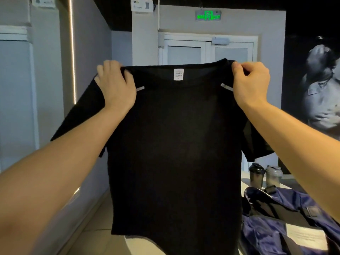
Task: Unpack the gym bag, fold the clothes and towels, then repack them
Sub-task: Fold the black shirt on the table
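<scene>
Two hands hold a black T-shirt up in the air by its shoulders. The left hand has its fingers curled over the shoulder seam and the right hand pinches the opposite one. Gripped at both top corners and held level, the cloth falls flat under its own weight. The body hangs straight and the short sleeves splay out to either side. This grip most likely serves to spread the shirt and find its outline before laying it down to fold. The white neck label faces the camera, so the inner side of the back panel seems to be turned toward the person. Two pale loops show just below the shoulders.

Below the hem, a pale tabletop shows its rounded near left corner. The purple gym bag lies on the right side of the tabletop, slumped and open, with a sheet of paper on it. Two shaker bottles stand side by side toward the far right edge, beyond the bag.

The room is dim, with grey walls. A vertical light strip runs up the left, and a white double door stands under a green exit sign. A large monochrome mural fills the right wall.
</scene>
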